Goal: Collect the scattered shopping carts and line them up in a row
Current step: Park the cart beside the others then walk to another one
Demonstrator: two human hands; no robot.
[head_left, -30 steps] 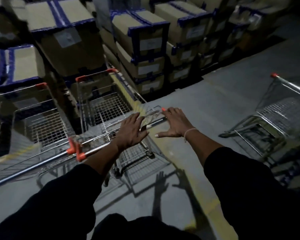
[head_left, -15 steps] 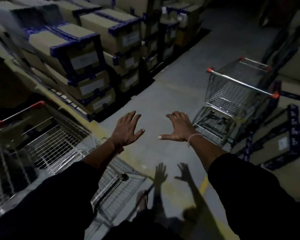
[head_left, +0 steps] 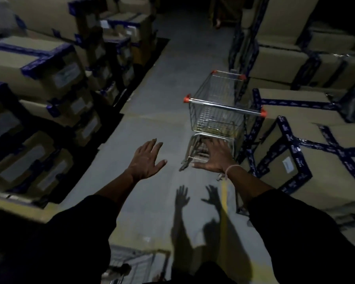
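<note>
Both grips wide, holding nothing: left hand (head_left: 147, 160) and right hand (head_left: 217, 157) are spread in air. The cart (head_left: 217, 108) stands ahead beside the boxes (head_left: 307, 140), apparently clear of them. Advise grasping the handle (head_left: 223, 107) evenly with both hands.

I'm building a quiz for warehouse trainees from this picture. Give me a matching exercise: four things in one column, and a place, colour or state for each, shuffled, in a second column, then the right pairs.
Things:
1. shopping cart
2. handle end caps
3. left hand
4. box tape

Descriptions:
A. orange
B. dark blue
C. empty, beside the boxes on the right
D. fingers spread, holding nothing

Pairs: 1-C, 2-A, 3-D, 4-B
</note>
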